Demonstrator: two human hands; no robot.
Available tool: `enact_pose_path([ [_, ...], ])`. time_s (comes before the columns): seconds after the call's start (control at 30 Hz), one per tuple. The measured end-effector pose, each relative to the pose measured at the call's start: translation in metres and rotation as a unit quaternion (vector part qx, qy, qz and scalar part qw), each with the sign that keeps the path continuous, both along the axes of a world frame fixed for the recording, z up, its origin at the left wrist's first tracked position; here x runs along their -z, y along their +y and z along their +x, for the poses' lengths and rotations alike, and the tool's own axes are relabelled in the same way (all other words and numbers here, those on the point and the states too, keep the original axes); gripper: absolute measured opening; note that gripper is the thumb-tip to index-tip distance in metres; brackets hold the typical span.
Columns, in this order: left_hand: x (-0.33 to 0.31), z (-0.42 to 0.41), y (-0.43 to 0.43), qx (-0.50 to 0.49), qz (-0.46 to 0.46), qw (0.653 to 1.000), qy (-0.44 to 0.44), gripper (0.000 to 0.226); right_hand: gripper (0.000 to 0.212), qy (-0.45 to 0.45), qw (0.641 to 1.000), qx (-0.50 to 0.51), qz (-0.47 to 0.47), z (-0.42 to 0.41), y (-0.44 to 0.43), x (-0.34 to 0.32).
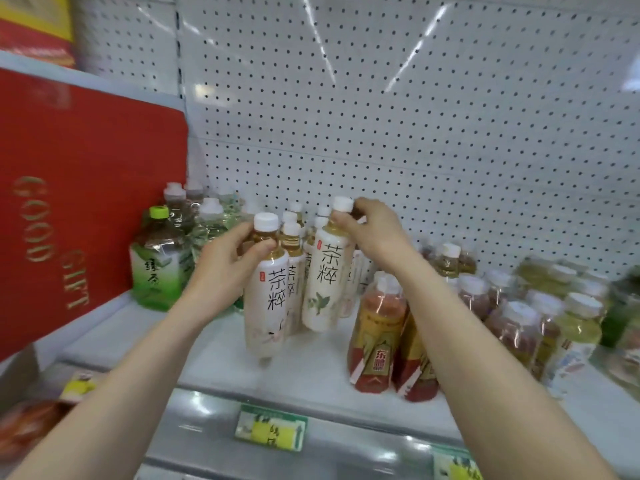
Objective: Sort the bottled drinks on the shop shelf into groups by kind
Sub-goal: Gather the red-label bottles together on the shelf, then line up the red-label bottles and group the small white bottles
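We hold two white-labelled tea bottles, one in each hand, over the middle of the white shelf (304, 365). Our left hand (225, 268) grips the neck of the left tea bottle (268, 303), fingers and thumb curled round it just below its white cap. This bottle stands nearest the shelf's front edge; its base is blurred, so we cannot tell whether it rests on the shelf. Our right hand (375, 233) pinches the right tea bottle (325, 285) at its neck and cap. That bottle tilts, its cap leaning to the right, and it sits just beside the left one, slightly further back. We cannot tell whether its base touches the shelf either.

Between and behind the two held bottles stands a small cluster of the same white-labelled bottles (294, 251), close against them. To the left, near the left hand, is a green tea bottle (157, 268) with a lime cap, and behind it a group of clear bottles (204, 216). A large red gift box (86, 202) fills the far left. Under our right forearm stand two red-and-gold bottles (377, 341), and further right a mixed crowd of bottles (519, 323), blurred. A perforated back panel (415, 133) rises behind everything, and a green-and-yellow price tag (272, 427) hangs on the shelf's front rail.
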State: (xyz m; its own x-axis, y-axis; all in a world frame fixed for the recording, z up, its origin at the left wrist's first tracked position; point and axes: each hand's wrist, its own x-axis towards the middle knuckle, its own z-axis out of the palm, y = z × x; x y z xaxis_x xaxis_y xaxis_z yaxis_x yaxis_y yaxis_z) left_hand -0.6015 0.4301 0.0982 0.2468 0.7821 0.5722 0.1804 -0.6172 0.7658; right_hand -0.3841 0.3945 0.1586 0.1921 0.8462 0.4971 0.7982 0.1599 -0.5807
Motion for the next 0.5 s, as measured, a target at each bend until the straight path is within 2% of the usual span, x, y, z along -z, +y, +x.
enact_pose_path([
  [0.13,0.019,-0.009,0.007,-0.004,-0.01,1.0,0.023,0.021,0.026,-0.074,0.993,0.052,-0.07,-0.026,0.013,0.029],
  [0.23,0.029,-0.013,0.013,-0.012,-0.02,0.999,0.043,0.022,0.023,-0.051,0.994,0.064,-0.078,-0.035,0.02,0.045],
  [0.4,0.033,-0.014,0.019,-0.016,-0.043,0.999,0.018,0.03,0.026,-0.028,0.995,0.082,-0.056,-0.043,0.019,0.053],
  [0.5,0.032,-0.01,0.017,-0.015,-0.043,0.999,0.019,0.028,0.01,-0.013,0.996,0.069,-0.062,-0.044,0.008,0.049],
])
